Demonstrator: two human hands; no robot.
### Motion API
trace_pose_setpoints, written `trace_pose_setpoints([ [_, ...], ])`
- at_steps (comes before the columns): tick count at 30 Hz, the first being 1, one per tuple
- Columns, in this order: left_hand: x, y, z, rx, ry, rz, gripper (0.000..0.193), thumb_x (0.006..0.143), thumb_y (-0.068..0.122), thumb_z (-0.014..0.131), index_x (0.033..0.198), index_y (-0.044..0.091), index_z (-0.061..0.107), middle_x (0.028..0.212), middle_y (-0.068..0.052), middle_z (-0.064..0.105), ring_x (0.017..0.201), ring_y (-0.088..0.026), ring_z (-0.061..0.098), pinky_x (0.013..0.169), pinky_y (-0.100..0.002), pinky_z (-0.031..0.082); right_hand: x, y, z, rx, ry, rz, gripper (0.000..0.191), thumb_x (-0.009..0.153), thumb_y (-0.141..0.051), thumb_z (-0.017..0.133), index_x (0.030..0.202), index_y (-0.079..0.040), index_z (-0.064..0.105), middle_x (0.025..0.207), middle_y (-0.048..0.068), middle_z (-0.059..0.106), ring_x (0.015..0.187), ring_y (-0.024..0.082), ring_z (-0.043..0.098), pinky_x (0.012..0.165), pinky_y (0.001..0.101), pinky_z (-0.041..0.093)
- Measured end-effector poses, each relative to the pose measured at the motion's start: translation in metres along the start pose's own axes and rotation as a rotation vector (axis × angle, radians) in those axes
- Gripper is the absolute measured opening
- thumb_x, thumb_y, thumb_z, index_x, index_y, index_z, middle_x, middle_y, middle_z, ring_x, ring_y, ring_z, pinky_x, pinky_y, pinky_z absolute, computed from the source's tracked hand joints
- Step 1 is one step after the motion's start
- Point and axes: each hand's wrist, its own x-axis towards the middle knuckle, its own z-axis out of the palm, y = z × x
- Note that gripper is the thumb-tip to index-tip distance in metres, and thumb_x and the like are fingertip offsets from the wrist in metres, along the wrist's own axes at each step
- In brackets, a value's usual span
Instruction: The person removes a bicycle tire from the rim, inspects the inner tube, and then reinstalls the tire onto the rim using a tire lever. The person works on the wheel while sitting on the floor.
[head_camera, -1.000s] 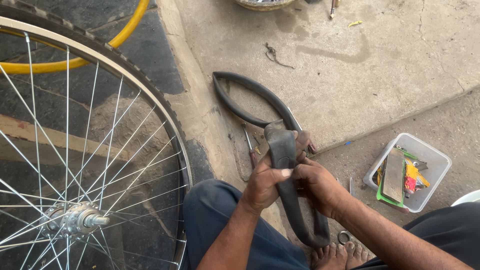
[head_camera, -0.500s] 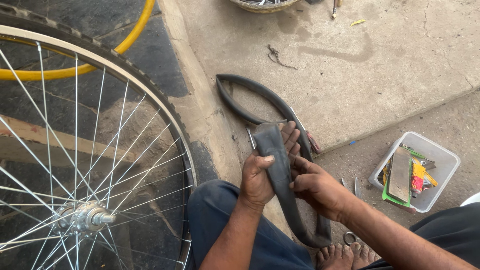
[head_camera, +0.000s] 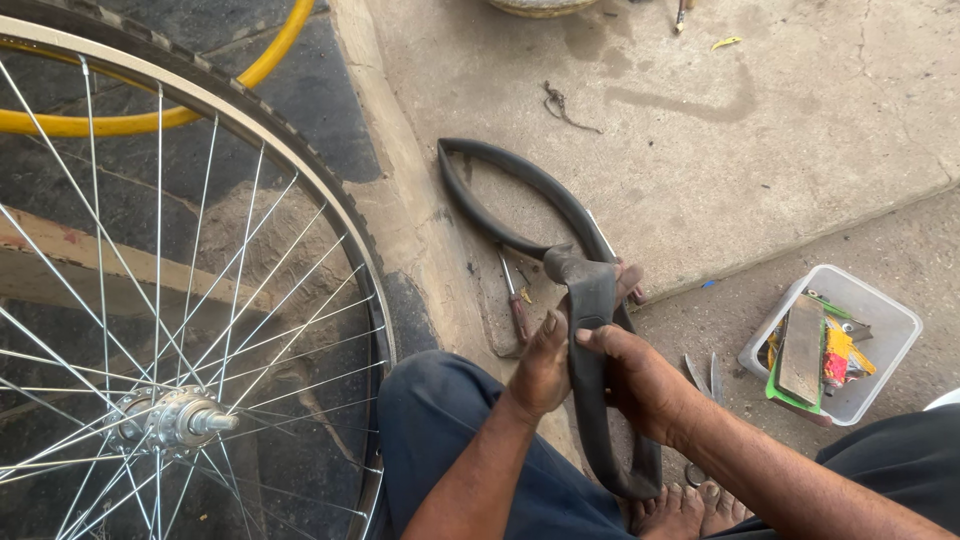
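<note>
Concrete floor (head_camera: 800, 130), rough and dusty, with a raised kerb edge running diagonally, carries everything here. Nearest the camera, the person's bare toes (head_camera: 680, 505) pin the lower loop of a black rubber inner tube (head_camera: 590, 400) against the ground. Just above, the left hand (head_camera: 540, 365) is closed on the tube's left side, fingers wrapped round it, while the right hand (head_camera: 640, 380) is curled over its right side with the thumb pressing the folded band. The tube is limp, matte and flattened, doubled over at the top of the grip, and its far loop (head_camera: 500, 200) lies slack on the concrete.

By my judgement the tube is being worked along between both hands, stretched and felt section by section; carrying on would call for feeding fresh rubber through the grip while the toes keep tension.

Beside the left hand lies a red-handled tool (head_camera: 517, 305). To the right sits a clear plastic tub (head_camera: 885, 320) of flat oddments, with metal scissors (head_camera: 703, 372) near it. On the left stands a spoked bicycle wheel (head_camera: 180, 330), shiny hub, treaded tyre. Farthest, a yellow hoop (head_camera: 150, 120).
</note>
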Motion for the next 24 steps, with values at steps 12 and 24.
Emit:
trace_pose_setpoints([
  [12,-0.003,0.003,0.002,-0.031,0.08,0.07,0.118,0.089,0.088,0.044,0.162,-0.003,0.026,0.168,-0.027,0.031,0.159,-0.039,0.029,0.134,-0.05,0.019,-0.003,0.013,0.011,-0.064,0.011,0.006,0.053,0.077,-0.018,0.061,0.129,-0.009,0.056,0.097,0.009,0.057,0.088,0.022,0.051,0.081,0.0382,0.042],
  [24,0.007,0.01,0.001,-0.269,0.249,0.113,0.095,0.091,0.047,0.075,0.159,-0.001,0.027,0.159,-0.023,0.041,0.148,-0.038,0.041,0.126,-0.051,0.034,-0.024,-0.006,0.021,0.074,-0.052,-0.042,0.066,0.08,-0.024,0.063,0.142,-0.011,0.046,0.118,0.007,0.067,0.115,0.02,0.06,0.099,0.0396,0.044],
])
